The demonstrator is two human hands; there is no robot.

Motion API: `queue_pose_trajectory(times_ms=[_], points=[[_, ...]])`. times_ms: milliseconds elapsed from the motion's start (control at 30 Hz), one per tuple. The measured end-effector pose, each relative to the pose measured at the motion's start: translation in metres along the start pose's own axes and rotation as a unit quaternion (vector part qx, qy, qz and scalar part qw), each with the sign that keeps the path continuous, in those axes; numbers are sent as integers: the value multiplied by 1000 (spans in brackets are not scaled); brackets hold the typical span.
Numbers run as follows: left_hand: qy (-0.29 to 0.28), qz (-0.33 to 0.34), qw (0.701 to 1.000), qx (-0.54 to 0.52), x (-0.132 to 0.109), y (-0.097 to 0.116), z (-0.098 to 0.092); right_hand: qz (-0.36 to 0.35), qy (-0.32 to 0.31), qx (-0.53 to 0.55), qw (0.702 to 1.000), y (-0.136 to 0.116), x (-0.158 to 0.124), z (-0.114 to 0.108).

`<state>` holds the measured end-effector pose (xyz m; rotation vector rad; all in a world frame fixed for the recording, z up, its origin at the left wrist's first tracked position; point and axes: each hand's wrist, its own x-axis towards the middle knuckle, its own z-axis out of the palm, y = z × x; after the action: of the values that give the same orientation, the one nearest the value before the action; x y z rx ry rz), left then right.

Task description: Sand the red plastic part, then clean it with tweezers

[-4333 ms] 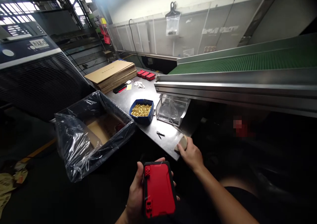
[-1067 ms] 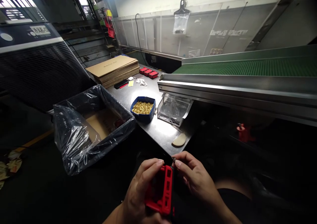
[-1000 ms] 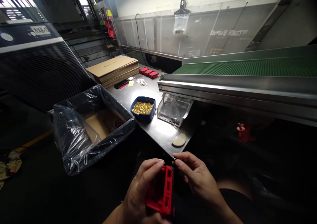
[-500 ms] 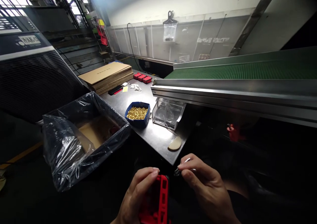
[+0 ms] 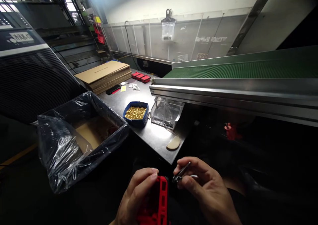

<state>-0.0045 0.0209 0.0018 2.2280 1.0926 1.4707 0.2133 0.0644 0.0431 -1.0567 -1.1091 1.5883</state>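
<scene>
Red case [image 5: 157, 201] stands on edge in the left hand [image 5: 135, 198], fingers clamped around it, just off the near corner of the table [image 5: 156, 137]. Right hand [image 5: 206, 192] beside it pinches a small metal tool [image 5: 182, 173] between thumb and fingers, its tip close to the case's top. On the table sit a blue tray [image 5: 135, 122] of brass parts [image 5: 135, 112], a clear box [image 5: 166, 114] and a tan pad [image 5: 173, 143]

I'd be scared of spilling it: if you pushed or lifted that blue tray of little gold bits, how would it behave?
Probably heavy for its size: the blue tray is nearly full of brass-coloured pieces. Low and wide, it would likely slide on the smooth steel table rather than tip. Tilted, the loose pieces would probably spill.
</scene>
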Motion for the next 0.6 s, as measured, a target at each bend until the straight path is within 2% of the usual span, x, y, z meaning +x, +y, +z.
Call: queue_pose_trajectory(times_ms=[100, 233, 600], points=[[7, 13, 1000, 13, 1, 0, 0, 12, -17, 1, 1000, 0, -3, -1], [-14, 28, 999, 23, -1, -2, -1, 9, -34, 15, 999, 0, -4, 0], [-19, 66, 997, 44, 4, -1, -3, 16, -29, 5, 999, -5, -6, 2]])
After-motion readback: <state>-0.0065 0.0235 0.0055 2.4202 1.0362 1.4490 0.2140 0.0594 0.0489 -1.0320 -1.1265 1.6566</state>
